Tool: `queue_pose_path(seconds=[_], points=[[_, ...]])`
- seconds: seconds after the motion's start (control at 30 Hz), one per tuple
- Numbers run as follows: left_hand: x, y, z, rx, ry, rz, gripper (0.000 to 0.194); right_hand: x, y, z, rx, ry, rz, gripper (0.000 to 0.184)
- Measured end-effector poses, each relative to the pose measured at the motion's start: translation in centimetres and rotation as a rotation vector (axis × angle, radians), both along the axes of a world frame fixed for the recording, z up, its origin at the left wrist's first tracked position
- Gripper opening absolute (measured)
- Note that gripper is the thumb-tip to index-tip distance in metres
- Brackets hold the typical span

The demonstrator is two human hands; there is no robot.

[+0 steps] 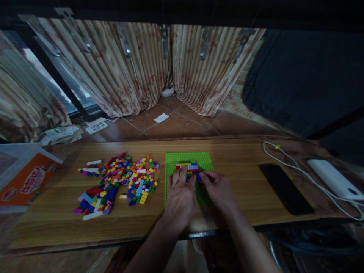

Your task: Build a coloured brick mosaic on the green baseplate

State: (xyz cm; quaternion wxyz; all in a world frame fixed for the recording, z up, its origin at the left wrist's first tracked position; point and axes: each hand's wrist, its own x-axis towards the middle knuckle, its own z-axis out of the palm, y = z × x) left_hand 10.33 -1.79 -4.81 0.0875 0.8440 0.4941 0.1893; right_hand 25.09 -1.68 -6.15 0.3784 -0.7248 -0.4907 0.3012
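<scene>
A green studded baseplate (170, 161) lies on the wooden table, with a low structure of toy bricks (194, 167) in red, yellow, blue and light purple on it. My left hand (181, 193) rests over the near left of the structure, its fingers bent onto the bricks and its thumb at the near side. From the right, my right hand (217, 186) pinches a dark blue brick (198, 176) between thumb and forefinger, against the structure's near right corner. My fingers hide part of the bricks, so whether the blue brick is pressed onto the studs cannot be seen.
Loose bricks (113, 170) of many colours are spread left of the baseplate on the table (239, 159). A black phone (286, 189) lies at the right, beside a white power bank (334, 178) and its white cable. An orange-labelled plastic box (31, 176) stands at the far left.
</scene>
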Motion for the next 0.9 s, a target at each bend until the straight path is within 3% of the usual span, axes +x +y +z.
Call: queue_pose_path(seconds=[0.47, 0.9], points=[[0.32, -0.2, 0.31, -0.02, 0.04, 0.003, 0.039, 0.18, 0.01, -0.26, -0.034, 0.145, -0.013, 0.03], [0.53, -0.46, 0.37, -0.004, -0.053, 0.006, 0.032, 0.05, 0.36, -0.22, -0.006, 0.209, -0.025, 0.026]])
